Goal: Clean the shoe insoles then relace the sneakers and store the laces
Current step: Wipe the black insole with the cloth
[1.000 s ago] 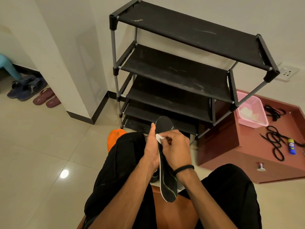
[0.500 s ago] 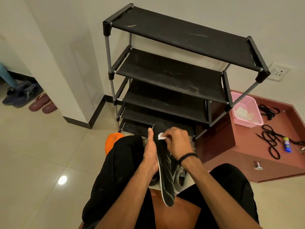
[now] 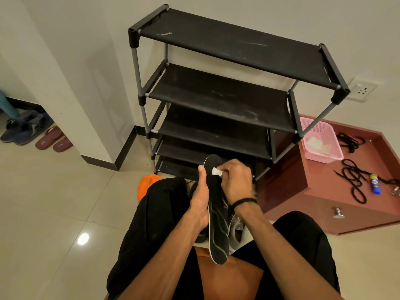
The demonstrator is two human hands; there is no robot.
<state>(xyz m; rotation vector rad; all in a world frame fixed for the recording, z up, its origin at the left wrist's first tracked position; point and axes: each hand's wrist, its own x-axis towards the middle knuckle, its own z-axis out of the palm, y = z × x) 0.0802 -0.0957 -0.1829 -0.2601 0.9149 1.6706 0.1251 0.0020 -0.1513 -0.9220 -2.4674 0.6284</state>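
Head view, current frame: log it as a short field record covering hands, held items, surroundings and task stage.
left hand: left hand grips the black insole
right hand: right hand pinches a white wipe against the insole's upper end
laces: black laces lie loose on the red cabinet
basket: pink basket beside the laces
rack: black shoe rack, shelves bare
stage: insole cleaning; relacing not begun

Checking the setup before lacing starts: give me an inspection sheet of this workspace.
Surface: tiled floor; reddish cabinet top to the right.
Job's things: black insole held upright over the lap; white wipe against its top end; black laces loose on the cabinet; sneaker below the insole.
Clutter: pink basket, small blue bottle, orange thing.
Hands: left hand grips the insole's edge; right hand pinches the wipe.
Cables: nothing seen.
Surroundings: black shoe rack, wall socket, sandals by the wall.
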